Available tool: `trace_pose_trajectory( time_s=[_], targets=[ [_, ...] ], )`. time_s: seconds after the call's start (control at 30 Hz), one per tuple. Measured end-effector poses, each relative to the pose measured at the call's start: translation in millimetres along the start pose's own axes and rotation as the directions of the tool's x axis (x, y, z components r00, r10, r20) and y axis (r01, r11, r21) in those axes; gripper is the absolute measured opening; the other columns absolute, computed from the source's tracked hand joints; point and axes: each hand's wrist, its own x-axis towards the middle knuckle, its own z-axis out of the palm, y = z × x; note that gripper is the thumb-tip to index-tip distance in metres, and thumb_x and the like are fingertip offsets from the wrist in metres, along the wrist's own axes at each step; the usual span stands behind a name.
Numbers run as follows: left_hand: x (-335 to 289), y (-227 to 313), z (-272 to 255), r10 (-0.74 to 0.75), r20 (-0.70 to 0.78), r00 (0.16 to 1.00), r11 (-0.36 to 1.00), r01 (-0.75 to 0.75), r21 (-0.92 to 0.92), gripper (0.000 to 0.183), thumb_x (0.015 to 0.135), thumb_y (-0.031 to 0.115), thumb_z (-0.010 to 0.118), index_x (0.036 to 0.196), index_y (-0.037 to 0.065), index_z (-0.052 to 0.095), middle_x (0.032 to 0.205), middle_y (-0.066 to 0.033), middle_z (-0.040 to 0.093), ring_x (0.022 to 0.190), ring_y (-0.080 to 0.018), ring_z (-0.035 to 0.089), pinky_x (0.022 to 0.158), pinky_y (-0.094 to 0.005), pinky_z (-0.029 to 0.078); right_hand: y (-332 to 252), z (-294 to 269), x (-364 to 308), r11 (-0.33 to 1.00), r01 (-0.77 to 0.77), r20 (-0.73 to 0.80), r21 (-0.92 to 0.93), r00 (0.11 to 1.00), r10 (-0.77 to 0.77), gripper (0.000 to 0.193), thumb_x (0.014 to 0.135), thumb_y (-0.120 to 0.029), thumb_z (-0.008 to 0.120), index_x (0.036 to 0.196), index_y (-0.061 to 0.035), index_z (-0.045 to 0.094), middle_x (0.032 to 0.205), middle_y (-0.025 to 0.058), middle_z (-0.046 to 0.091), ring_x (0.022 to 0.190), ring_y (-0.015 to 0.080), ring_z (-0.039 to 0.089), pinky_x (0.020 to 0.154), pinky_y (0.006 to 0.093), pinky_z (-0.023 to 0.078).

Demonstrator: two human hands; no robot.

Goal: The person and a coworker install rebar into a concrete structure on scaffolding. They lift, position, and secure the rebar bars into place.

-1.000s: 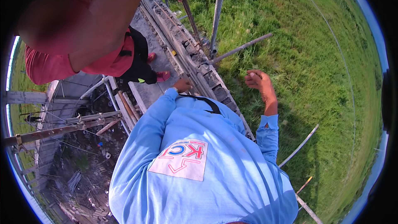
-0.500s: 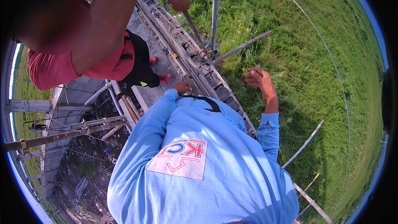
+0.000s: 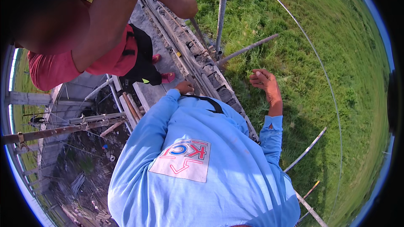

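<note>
— Start close in. What are the person's hands doing?

— Both come up out of pale blue sleeves (image 3: 147,143). The left hand (image 3: 185,87) is down at the near end of the wall top (image 3: 219,83), touching it or just above it. It is small and partly hidden by the cuff, so I cannot tell whether it grips anything. The right hand (image 3: 264,80) is held out past the wall, over the grass (image 3: 303,50). Its fingers are curled into a loose fist, and nothing shows inside it.

— And the wall top itself?

— It is a course of rough grey blocks running away from the left hand. Long bars (image 3: 176,38) lie along it, side by side and touching.

— How would those handle?

— I'd judge the blocks heavy, stiff and gritty, so not slippery but hard on bare skin. Each is best taken with a hand at either end. The bars look rigid and long and would likely swing if lifted by one end, so a hold near the middle seems wiser.

— Who else is there?

— A co-worker in red stands just left on the boards (image 3: 145,94), pink shoes (image 3: 167,77) beside the wall. Farther off, the co-worker's hand (image 3: 187,7) is closed round a slanted pole (image 3: 198,33), near an upright pole (image 3: 221,12).
</note>
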Motion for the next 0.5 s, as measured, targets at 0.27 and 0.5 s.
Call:
trace_pose_trajectory(
  time_s=[0.27, 0.5],
  targets=[
    [0.5, -0.9, -5.2, -0.062, -0.031, 0.998, 0.998, 0.062, -0.01, 0.041, 0.081, 0.039, 0.079, 0.102, 0.005, 0.077, 0.099, -0.0177, 0.076, 0.091, -0.0354, 0.072, 0.082, -0.0465, 0.055, -8.8, -0.2, 8.7, 0.999, 0.037, 0.016, 0.016, 0.999, -0.038, 0.045, 0.101, -0.034, 0.067, 0.13, 0.0009, 0.065, 0.109, 0.0132, 0.074, 0.096, 0.0229, 0.074, 0.089, 0.0367, 0.061],
    [-3.8, -1.3, -6.4, 0.009, -0.043, 0.999, 1.0, -0.009, 0.012, 0.032, 0.087, 0.026, 0.078, 0.108, 0.002, 0.076, 0.091, -0.0089, 0.075, 0.072, -0.0176, 0.068, 0.063, -0.0367, 0.057, -13.0, 0.3, 13.0, 0.998, 0.057, 0.024, 0.015, 0.998, -0.057, 0.041, 0.102, -0.031, 0.064, 0.129, 0.0001, 0.066, 0.108, 0.0121, 0.074, 0.096, 0.0227, 0.074, 0.088, 0.0372, 0.061]
  ],
)
